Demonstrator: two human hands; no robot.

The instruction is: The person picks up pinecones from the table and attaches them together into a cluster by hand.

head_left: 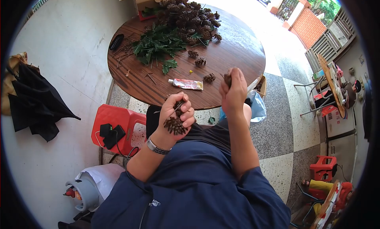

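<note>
With twelve at the far side of the round surface, your left hand is by the near edge at six o'clock, curled tight around a pine cone whose scales spread out below your fingers; more brown shows between them. Your right hand, at four o'clock, is closed on a small brown piece, too hidden to identify. A tube lies at six, a loose cone between four and five, the cone heap at twelve, green leaves near ten.
</note>
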